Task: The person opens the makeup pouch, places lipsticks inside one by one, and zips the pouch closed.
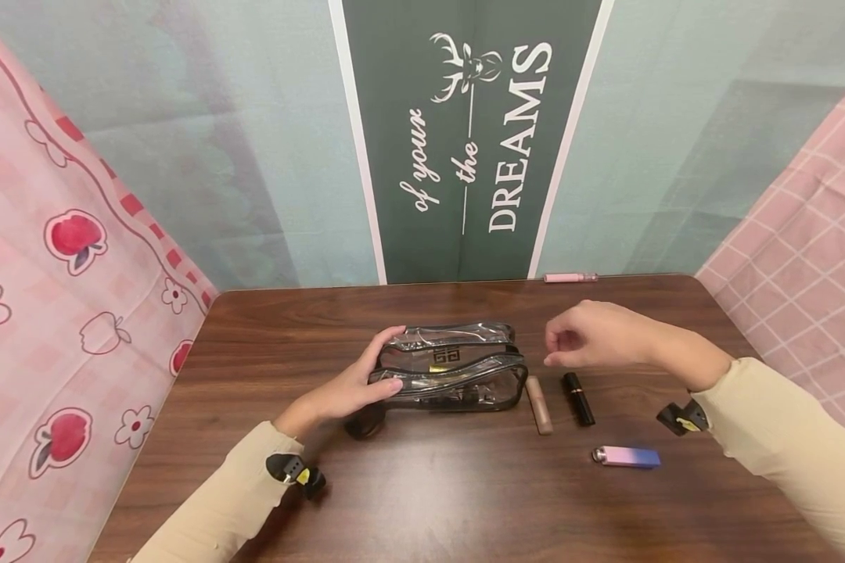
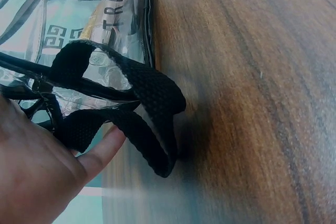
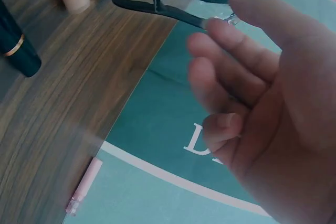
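Note:
A clear zippered pouch with black trim lies on the wooden table. My left hand grips its left end, fingers over the far side and thumb along the near edge. From that end a black strap loop sticks out, and the lettering "TRAVEL" shows on the clear plastic in the left wrist view. Just right of the pouch, above the table, hangs my right hand, its fingers loosely curled around nothing. Below it lie a beige cosmetic tube, close against the pouch's right end, and a black lipstick-like tube.
A pink-to-blue tube with a metal ring end lies nearer on the right. At the table's back edge is a thin pink tube. Behind the table hangs a green printed cloth, with pink cloths on either side.

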